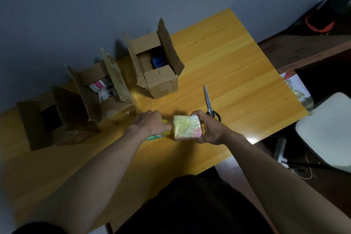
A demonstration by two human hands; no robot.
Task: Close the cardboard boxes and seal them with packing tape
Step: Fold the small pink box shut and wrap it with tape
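Three open cardboard boxes stand along the back of the wooden table (237, 66): a dark one at the left (38, 125), a middle one (102, 89) with white packets inside, and a right one (157, 66) with something blue inside. Their flaps stand up. My right hand (209, 129) grips a small pale block wrapped in clear film (186, 129), held just above the table. My left hand (152, 125) is closed over a yellow-green roll of tape (161, 135), mostly hidden beneath it. The two hands are close together, left of the scissors.
Scissors with black handles (209, 102) lie on the table just behind my right hand, blades pointing away. A white chair (326, 131) stands off the table's right edge. A dark bench (303, 51) and clutter sit at the far right.
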